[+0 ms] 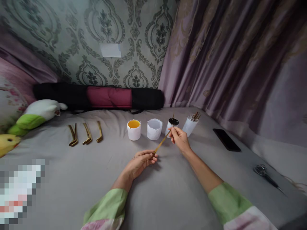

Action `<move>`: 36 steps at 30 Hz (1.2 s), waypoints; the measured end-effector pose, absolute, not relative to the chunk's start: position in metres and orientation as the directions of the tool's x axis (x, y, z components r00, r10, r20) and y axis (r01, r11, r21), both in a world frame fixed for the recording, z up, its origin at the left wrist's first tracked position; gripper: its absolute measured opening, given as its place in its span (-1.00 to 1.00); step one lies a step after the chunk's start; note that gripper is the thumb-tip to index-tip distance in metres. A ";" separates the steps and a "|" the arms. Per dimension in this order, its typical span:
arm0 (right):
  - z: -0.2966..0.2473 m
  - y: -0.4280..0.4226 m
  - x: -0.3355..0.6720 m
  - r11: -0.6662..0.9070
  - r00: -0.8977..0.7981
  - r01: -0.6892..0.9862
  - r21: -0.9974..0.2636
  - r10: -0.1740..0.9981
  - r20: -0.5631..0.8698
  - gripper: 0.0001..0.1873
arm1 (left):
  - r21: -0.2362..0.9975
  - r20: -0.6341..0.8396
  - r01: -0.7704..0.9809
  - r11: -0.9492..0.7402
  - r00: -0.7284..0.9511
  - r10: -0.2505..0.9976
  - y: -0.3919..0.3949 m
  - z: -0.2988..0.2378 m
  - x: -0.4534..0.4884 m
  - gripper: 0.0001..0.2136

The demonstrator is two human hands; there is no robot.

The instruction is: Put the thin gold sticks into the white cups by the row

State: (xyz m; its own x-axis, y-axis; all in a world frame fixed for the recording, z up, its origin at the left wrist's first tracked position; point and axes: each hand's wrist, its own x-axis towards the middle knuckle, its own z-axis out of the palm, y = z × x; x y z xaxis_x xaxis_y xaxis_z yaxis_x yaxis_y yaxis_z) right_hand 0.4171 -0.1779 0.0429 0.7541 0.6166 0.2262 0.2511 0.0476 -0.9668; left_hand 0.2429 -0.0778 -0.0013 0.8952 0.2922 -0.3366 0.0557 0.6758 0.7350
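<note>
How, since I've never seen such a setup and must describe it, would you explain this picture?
There is no machine: these are a person's own bare left hand and right hand. The one picture comes from a camera worn on that person's head, looking forward and down. Both hands hold a thin golden strip, slanting up to the right hand. On the grey cloth stand a cup with yellow inside, a whitish cup, a container dark inside, and a jar of thin sticks. Bent golden strips lie to the left; a black phone-like slab lies to the right.
</note>
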 end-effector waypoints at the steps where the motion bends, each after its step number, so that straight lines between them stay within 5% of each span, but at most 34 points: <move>1: 0.046 -0.178 0.419 0.054 0.768 0.249 -0.967 0.598 0.231 -0.63 | 0.735 -0.339 0.058 0.676 0.894 0.292 -0.078 0.000 0.243 -0.82; 17: 0.084 -0.198 0.440 0.093 0.830 0.156 -0.983 0.527 0.181 -0.69 | 0.660 -0.371 -0.003 0.751 0.868 0.330 -0.070 -0.002 0.241 -0.82; 26: 0.149 -0.219 0.482 0.162 0.851 0.273 -0.948 0.420 0.316 -0.72 | 0.458 -0.414 -0.127 0.880 0.845 0.338 -0.057 -0.004 0.238 -0.86; 36: 0.187 -0.205 0.515 0.030 0.809 0.483 -0.875 0.367 0.459 -0.76 | 0.441 -0.393 -0.147 0.886 0.855 0.337 -0.057 -0.005 0.235 -0.86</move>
State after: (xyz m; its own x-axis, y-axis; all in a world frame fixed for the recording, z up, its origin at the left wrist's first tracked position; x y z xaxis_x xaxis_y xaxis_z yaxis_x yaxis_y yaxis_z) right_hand 0.5153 -0.2052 0.1866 0.8089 0.3673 0.4591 0.4831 0.0298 -0.8750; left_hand 0.2355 -0.0568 -0.0048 0.8553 0.3374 -0.3933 -0.1467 0.8856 0.4407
